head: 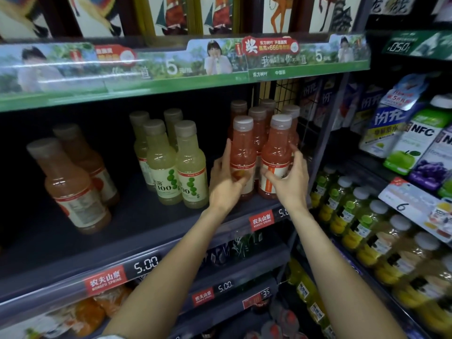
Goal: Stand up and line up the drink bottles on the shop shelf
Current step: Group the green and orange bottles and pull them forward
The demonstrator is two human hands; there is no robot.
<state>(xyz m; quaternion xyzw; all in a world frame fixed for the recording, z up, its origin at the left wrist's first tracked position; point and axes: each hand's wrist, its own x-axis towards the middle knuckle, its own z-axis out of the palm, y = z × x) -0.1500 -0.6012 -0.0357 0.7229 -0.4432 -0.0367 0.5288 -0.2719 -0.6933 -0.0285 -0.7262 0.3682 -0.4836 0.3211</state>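
Note:
On the dark shelf (146, 231) stand several pink drink bottles at the right end, in two rows. My left hand (226, 184) grips the front left pink bottle (243, 152) around its lower body. My right hand (291, 182) wraps the front right pink bottle (277, 152) at its label. Both bottles stand upright, side by side, near the shelf's front edge. Several pale green bottles (176, 165) stand upright in the middle. Two orange-brown bottles (71, 187) stand at the left, one behind the other.
A wire grid (288, 91) closes the shelf's right end. Price strips (144, 265) run along the shelf fronts. To the right, a neighbouring rack holds yellow-green bottles (362, 216) and juice cartons (415, 143). Bare shelf lies between the bottle groups.

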